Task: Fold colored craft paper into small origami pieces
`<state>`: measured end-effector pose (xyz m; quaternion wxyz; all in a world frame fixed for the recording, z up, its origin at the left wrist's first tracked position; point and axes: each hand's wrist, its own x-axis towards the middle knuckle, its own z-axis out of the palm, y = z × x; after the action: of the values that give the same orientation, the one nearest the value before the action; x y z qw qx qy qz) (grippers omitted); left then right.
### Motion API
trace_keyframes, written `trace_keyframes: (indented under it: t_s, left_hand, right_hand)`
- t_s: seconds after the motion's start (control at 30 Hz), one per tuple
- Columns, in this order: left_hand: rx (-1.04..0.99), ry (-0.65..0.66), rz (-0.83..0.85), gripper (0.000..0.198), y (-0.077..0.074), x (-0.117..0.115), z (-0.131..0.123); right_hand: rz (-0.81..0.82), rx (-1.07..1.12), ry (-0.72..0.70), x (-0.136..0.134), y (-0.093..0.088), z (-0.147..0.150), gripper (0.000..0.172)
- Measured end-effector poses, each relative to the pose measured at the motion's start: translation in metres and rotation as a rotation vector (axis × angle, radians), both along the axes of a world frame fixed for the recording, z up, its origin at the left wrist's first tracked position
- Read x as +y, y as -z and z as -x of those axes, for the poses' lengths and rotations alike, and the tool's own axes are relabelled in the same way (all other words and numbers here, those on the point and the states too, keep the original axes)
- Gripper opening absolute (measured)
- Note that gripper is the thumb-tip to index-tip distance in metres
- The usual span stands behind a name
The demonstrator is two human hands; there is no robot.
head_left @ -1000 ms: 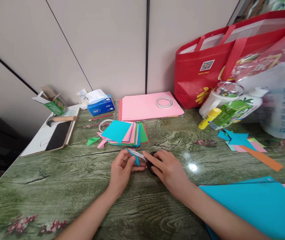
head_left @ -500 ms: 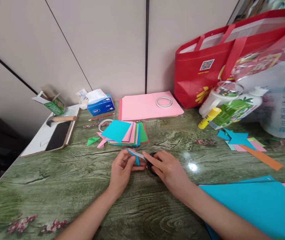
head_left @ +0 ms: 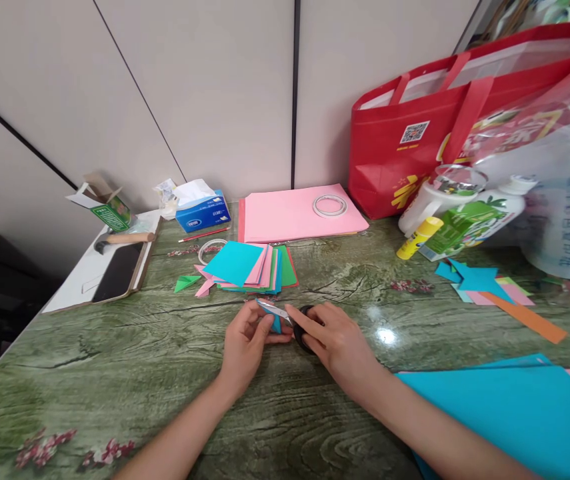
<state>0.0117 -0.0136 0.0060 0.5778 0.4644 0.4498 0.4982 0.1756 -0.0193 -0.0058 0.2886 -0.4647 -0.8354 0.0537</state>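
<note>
My left hand (head_left: 248, 337) pinches a small folded piece of blue paper (head_left: 276, 325) between thumb and fingers, above the middle of the table. Closed round the black handles of a pair of scissors (head_left: 285, 313) is my right hand (head_left: 335, 333). The silver blades point left and lie across the paper's upper edge. How deep they cut in I cannot tell. Just beyond my hands lies a fanned stack of coloured paper squares (head_left: 235, 261), blue on top. Small green (head_left: 185, 283) and pink folded pieces sit at its left.
Pink sheets (head_left: 279, 213) with a tape roll (head_left: 329, 205) lie by the wall, beside a blue tissue box (head_left: 203, 212). A red bag (head_left: 389, 153), bottles and a yellow glue stick (head_left: 419, 238) stand right. Blue sheets (head_left: 505, 413) lie near right, a hammer (head_left: 125, 239) and phone (head_left: 117, 272) left.
The scissor blades cover more of the blue paper, and less of it shows. Both hands stay in nearly the same place; the view has shifted very slightly.
</note>
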Motion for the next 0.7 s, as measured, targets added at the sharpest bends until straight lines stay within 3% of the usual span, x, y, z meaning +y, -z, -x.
trace_keyframes:
  t_s: [0.7]
  left_hand:
    - [0.006,0.001,-0.012,0.013,0.0011,0.0004,0.0008]
  right_hand:
    - [0.075,0.088,-0.043,-0.0004,0.0010,-0.0002,0.043]
